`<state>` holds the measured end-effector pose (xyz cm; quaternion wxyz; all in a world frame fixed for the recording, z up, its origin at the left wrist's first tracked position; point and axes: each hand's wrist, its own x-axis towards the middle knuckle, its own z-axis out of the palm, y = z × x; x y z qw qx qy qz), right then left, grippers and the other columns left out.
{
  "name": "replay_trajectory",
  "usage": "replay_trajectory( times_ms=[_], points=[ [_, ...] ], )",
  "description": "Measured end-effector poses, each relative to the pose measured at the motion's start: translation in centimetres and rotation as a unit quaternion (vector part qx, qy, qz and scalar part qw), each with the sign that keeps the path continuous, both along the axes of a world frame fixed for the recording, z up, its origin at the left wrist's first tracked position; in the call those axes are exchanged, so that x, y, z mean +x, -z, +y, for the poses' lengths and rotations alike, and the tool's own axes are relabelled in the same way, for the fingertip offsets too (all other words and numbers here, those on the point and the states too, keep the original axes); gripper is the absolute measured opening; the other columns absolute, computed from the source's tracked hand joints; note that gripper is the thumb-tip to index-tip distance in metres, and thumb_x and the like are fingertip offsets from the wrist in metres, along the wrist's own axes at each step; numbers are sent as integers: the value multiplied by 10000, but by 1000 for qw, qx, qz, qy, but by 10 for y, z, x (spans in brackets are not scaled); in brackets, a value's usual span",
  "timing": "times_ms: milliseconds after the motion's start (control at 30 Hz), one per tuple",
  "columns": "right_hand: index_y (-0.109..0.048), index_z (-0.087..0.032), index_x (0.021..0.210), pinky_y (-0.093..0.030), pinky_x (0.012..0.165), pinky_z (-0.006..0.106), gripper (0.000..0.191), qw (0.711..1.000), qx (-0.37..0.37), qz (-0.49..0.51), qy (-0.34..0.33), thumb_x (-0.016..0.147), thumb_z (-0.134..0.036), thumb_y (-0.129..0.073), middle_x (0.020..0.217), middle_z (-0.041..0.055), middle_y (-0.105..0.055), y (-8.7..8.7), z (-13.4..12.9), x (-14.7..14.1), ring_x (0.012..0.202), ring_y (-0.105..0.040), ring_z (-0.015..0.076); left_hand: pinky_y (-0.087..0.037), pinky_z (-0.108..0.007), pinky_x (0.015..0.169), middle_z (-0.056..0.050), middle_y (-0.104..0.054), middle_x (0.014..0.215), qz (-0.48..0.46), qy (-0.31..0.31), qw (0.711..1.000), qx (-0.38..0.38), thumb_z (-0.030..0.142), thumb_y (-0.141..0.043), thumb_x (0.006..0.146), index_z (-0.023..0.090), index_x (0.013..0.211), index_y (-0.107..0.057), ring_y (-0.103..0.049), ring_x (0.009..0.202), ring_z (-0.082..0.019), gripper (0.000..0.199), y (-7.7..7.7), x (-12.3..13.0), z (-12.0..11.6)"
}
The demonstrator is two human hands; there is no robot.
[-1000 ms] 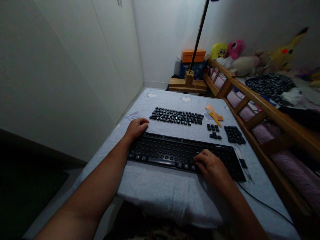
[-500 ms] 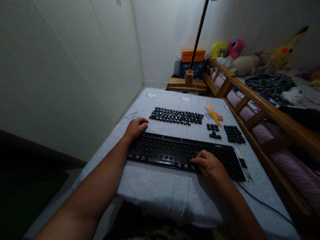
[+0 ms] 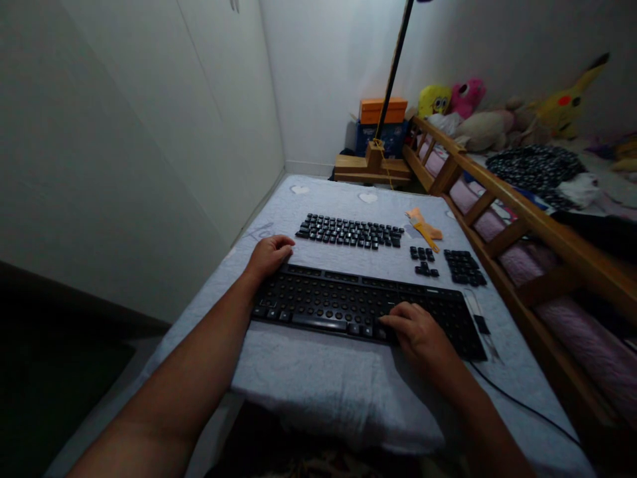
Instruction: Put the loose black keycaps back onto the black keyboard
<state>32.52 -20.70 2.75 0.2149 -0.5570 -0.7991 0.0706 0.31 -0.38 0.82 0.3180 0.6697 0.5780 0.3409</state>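
A black keyboard [image 3: 343,302] lies on the cloth-covered table, most of its key positions bare, with a space bar and several keys in its bottom row. My left hand [image 3: 271,254] rests at its upper left corner, fingers curled together; what they hold, if anything, is hidden. With fingertips pinched, my right hand [image 3: 411,325] touches the bottom row right of the space bar; any key between them is too small to make out. Beyond the keyboard sit rows of loose black keycaps [image 3: 351,232], a small group of keycaps [image 3: 423,253] and a right-hand block [image 3: 464,267].
An orange cloth with a yellow-handled brush [image 3: 425,234] lies at the table's back right. A wire tool [image 3: 482,324] is beside the keyboard's right end, near its cable [image 3: 527,406]. A wooden bed rail [image 3: 517,222] runs along the right; a wooden stand [image 3: 373,166] is behind.
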Motion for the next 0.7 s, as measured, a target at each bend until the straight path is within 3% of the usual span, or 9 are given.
replay_trajectory(
  times_ms=[300, 700],
  points=[
    [-701, -179, 998, -509, 772, 367, 326, 998, 23, 54, 26, 865, -42, -437, 932, 73, -705, -8, -10, 16, 854, -578, 211, -482, -310, 724, -47, -722, 779, 2, 3, 1000, 0, 375, -562, 677, 146, 938, -725, -640, 738, -208, 384, 2, -1, 1],
    [-746, -200, 895, -469, 778, 400, 337, 998, 57, -17, 35, 863, -22, -463, 944, 86, -707, 4, -14, 8, 868, -551, 227, -492, -306, 723, -46, -724, 777, -9, -5, 1000, -3, 375, -575, 674, 152, 933, -729, -638, 740, -206, 376, -1, 0, -2]
  ],
)
